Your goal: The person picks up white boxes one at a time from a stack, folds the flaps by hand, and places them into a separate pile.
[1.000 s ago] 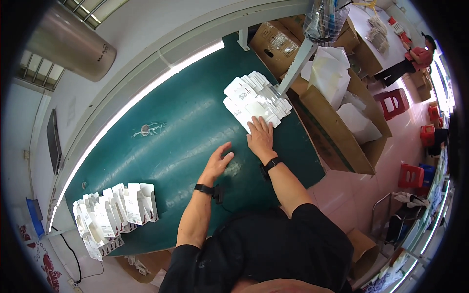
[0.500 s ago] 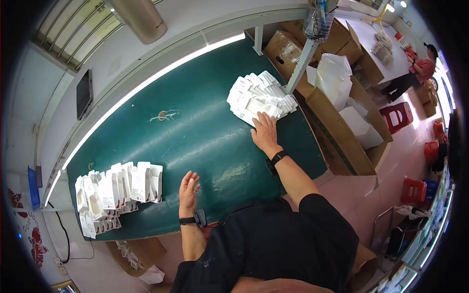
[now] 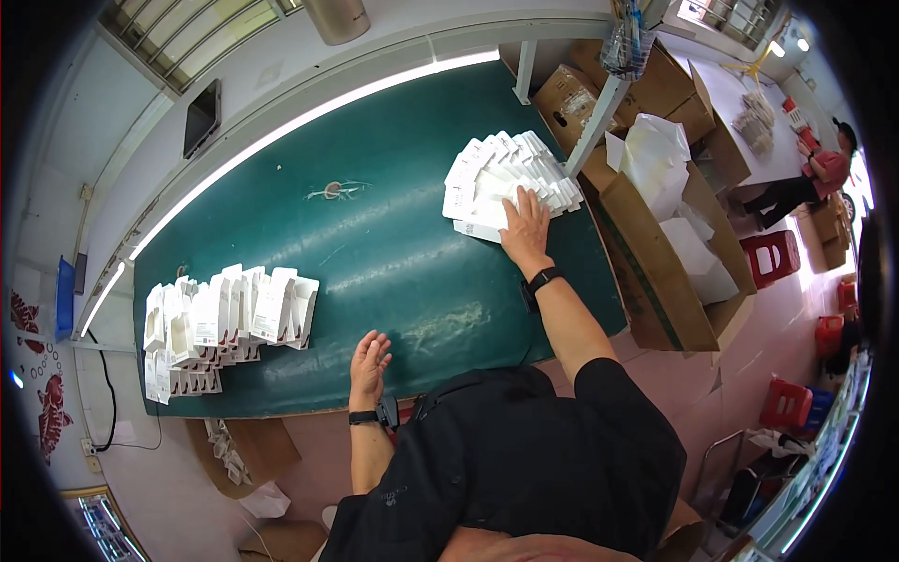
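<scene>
White cartons (image 3: pixel 479 180) — long axes pointing roughly forward — touch the right hand (image 3: pixel 526 229).

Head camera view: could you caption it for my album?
Right hand on fanned white cartons, left hand near the edge of a green table.

Shirt (image 3: pixel 552 440): black, short-sleeved, loose cut. Small pale mark (image 3: pixel 405 490) on the shirt's left side, too fine to make out. Out past the shirt's left sleeve (image 3: pixel 361 518): black left strap (image 3: pixel 362 418) at the wrist, boxy dark grey left module (image 3: pixel 388 412) on it. Past its right sleeve (image 3: pixel 618 403): black right strap (image 3: pixel 543 278), dark right module (image 3: pixel 528 298). Left hand (image 3: pixel 369 370), right hand (image 3: pixel 526 232): bare.
</scene>
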Tool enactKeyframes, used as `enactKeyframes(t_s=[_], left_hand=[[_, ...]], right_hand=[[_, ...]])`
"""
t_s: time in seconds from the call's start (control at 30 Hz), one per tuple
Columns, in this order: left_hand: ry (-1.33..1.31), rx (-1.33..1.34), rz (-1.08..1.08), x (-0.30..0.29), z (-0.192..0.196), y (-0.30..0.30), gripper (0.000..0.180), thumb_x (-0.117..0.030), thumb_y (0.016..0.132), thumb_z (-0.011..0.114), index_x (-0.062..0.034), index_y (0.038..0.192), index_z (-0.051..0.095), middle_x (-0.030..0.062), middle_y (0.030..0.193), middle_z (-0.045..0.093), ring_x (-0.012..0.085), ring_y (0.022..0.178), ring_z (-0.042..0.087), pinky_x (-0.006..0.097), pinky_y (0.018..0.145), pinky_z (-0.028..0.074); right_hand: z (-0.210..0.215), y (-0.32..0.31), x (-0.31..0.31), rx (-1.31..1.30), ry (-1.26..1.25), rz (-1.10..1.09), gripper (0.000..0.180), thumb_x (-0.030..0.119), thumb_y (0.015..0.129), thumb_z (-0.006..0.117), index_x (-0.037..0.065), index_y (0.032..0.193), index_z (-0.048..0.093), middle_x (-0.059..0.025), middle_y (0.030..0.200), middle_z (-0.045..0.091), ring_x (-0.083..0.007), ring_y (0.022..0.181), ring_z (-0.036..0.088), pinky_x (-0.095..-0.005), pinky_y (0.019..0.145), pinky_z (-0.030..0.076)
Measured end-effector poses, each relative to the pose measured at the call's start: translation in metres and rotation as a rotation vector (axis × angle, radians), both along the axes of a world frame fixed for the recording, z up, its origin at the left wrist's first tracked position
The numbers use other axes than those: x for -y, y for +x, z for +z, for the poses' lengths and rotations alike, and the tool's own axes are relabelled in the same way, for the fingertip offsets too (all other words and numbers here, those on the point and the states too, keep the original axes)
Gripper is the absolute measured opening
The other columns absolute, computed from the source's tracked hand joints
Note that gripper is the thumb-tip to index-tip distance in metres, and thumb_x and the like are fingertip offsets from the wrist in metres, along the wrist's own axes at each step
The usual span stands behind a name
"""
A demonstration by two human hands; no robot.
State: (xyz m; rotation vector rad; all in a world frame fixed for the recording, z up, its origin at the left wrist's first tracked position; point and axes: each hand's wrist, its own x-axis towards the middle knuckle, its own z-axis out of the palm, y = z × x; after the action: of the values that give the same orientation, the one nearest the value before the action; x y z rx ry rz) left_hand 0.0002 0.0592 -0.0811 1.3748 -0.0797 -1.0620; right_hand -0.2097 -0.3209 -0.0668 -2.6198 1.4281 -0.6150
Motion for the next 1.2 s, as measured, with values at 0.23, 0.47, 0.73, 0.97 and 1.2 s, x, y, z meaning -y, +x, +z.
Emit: enactKeyframes(t_s=[0.23,0.47,0.73,0.97,1.2], left_hand=[[-0.007,-0.008,0.045,-0.005,-0.005,0.0,0.042,-0.024,0.102,0.06,-0.0076,0.139,0.05,0.0082,0.131,0.061,0.0183,0.118,0.06,0.03,0.088,0.051],[0.038,-0.031,0.073,-0.004,-0.011,0.002,0.041,-0.024,0.102,0.059,-0.0075,0.139,0.05,0.0084,0.13,0.062,0.0176,0.114,0.062,0.03,0.087,0.052],[0.083,-0.069,0.097,0.001,-0.015,0.002,0.04,-0.024,0.102,0.059,-0.0072,0.137,0.05,0.0084,0.129,0.062,0.0173,0.113,0.063,0.03,0.087,0.053],[0.075,-0.085,0.089,0.003,-0.016,0.005,0.038,-0.025,0.102,0.059,-0.0075,0.136,0.051,0.0082,0.128,0.063,0.0167,0.112,0.063,0.03,0.087,0.053],[0.083,-0.09,0.062,0.015,-0.02,0.007,0.038,-0.025,0.102,0.059,-0.0076,0.135,0.051,0.008,0.126,0.064,0.0159,0.111,0.064,0.03,0.086,0.053]], right_hand=[[0.014,0.005,0.017,-0.047,0.016,0.031,0.069,0.02,0.076,0.079,0.018,0.139,0.052,-0.0122,0.146,0.043,-0.0313,0.142,0.032,-0.0572,0.117,0.021],[0.005,0.011,0.027,-0.072,0.124,0.019,0.057,0.02,0.076,0.079,0.015,0.129,0.057,-0.0084,0.121,0.055,-0.0289,0.123,0.049,-0.0512,0.105,0.036],[-0.034,0.024,0.048,0.318,0.332,-0.152,0.041,0.02,0.079,0.075,0.011,0.117,0.063,-0.0083,0.118,0.057,-0.03,0.119,0.052,-0.047,0.098,0.043],[-0.01,0.03,0.037,0.132,-0.014,-0.097,0.05,0.023,0.079,0.077,0.012,0.124,0.06,-0.0081,0.122,0.056,-0.0292,0.121,0.05,-0.0478,0.101,0.04],[-0.005,0.024,0.036,0.02,0.076,-0.076,0.059,0.025,0.078,0.08,0.015,0.131,0.056,-0.0093,0.125,0.056,-0.0286,0.125,0.049,-0.0503,0.106,0.034]])
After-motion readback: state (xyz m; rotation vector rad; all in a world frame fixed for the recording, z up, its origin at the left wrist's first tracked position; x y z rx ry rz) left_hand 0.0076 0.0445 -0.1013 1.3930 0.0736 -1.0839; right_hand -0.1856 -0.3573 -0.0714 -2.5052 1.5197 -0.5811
